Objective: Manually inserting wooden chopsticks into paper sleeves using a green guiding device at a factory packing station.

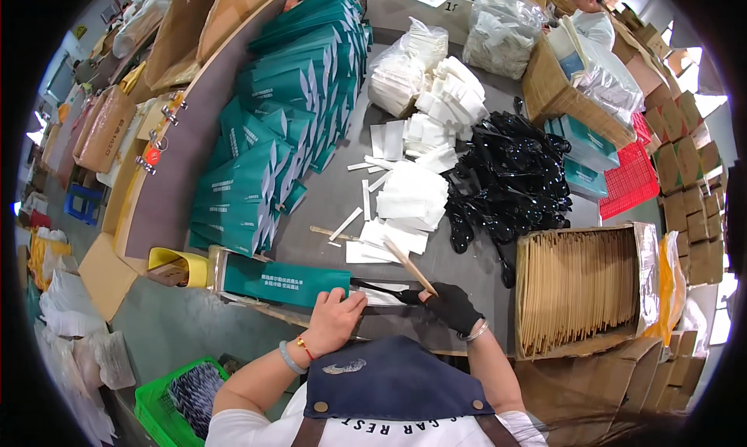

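My left hand [334, 316] is bare and presses on the open end of a long green paper sleeve [282, 280] lying at the near edge of the grey table [327, 206]. My right hand [454, 307] wears a black glove and grips a black plastic spoon [385, 290] together with a pair of wooden chopsticks [410, 266] and a white napkin [381, 295]. The spoon's tip points at the sleeve's mouth. The chopsticks stick up and away to the left.
Rows of filled green sleeves [288, 105] cover the table's left. White napkin packs [412, 190] lie in the middle, a heap of black spoons [513, 175] to the right. A cardboard box of chopsticks [580, 287] stands at my right. Another person [591, 15] works at the far side.
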Demonstrator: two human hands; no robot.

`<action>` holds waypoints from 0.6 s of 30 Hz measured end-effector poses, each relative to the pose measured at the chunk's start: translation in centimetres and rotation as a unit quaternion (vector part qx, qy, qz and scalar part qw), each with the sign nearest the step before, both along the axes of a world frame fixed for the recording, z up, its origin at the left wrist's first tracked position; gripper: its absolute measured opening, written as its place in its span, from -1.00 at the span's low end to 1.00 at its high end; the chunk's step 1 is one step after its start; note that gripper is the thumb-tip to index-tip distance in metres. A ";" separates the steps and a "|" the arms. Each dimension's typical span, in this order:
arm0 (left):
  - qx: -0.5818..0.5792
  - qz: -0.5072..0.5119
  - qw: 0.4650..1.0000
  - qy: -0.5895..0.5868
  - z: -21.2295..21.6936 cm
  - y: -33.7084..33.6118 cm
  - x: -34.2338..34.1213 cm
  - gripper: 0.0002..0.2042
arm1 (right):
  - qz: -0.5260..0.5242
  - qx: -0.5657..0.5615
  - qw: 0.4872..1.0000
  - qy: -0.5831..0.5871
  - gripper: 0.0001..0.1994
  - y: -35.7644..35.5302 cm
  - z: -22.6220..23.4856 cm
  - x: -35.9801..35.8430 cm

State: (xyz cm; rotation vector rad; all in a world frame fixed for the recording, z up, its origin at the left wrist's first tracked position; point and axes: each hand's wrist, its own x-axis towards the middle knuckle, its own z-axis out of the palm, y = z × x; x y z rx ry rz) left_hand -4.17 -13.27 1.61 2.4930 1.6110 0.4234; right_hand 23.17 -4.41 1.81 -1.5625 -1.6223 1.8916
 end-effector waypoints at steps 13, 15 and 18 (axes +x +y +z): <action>-0.067 0.028 0.994 -0.081 0.4 2.6 -3.7 -0.29 | 0.231 0.463 0.838 -0.176 -0.61 0.0 -1.5 -1.1; -0.066 0.005 0.991 -0.115 0.2 3.1 -1.6 -0.32 | 0.202 0.471 0.855 -0.086 -0.61 -0.9 -2.2 -3.5; -0.055 -0.002 0.995 -0.087 0.9 3.9 0.1 -0.31 | 0.187 0.447 0.874 -0.032 -0.69 -1.2 -2.1 -4.6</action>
